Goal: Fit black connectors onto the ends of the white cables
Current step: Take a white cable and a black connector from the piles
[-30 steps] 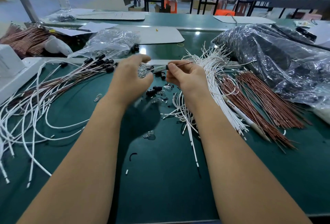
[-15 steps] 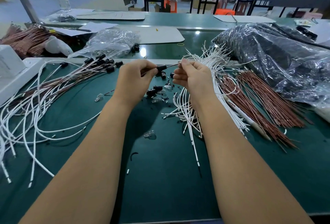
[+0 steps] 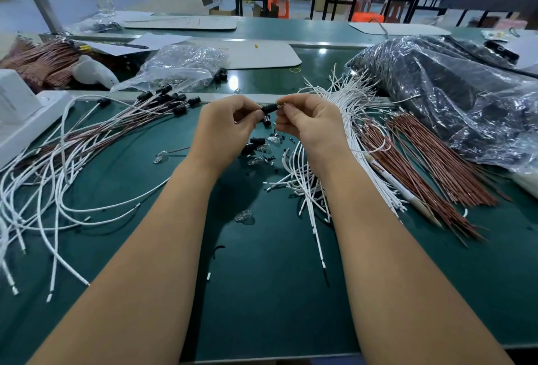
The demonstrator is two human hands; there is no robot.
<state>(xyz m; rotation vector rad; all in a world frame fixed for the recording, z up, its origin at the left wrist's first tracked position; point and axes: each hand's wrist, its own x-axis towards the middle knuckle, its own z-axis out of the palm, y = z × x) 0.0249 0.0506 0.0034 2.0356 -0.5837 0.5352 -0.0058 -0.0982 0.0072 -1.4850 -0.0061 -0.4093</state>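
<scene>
At the frame's centre, my left hand [image 3: 224,128] pinches a black connector [image 3: 269,108]; my right hand [image 3: 308,123], now closed in, pinches a white cable end into it above the tabletop [image 3: 262,292]. Fitting looks underway.

Left hand [image 3: 225,128] and right hand [image 3: 305,124] raised, fingertips pinched together.

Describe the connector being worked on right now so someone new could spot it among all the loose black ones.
Start at the green table and follow both forearms up to where the left hand and right hand meet. The black connector is pinched between their fingertips, above the scatter of loose connectors and small clear bulbs. It alone is lifted off the table and held; the rest lie on the surface.
</scene>
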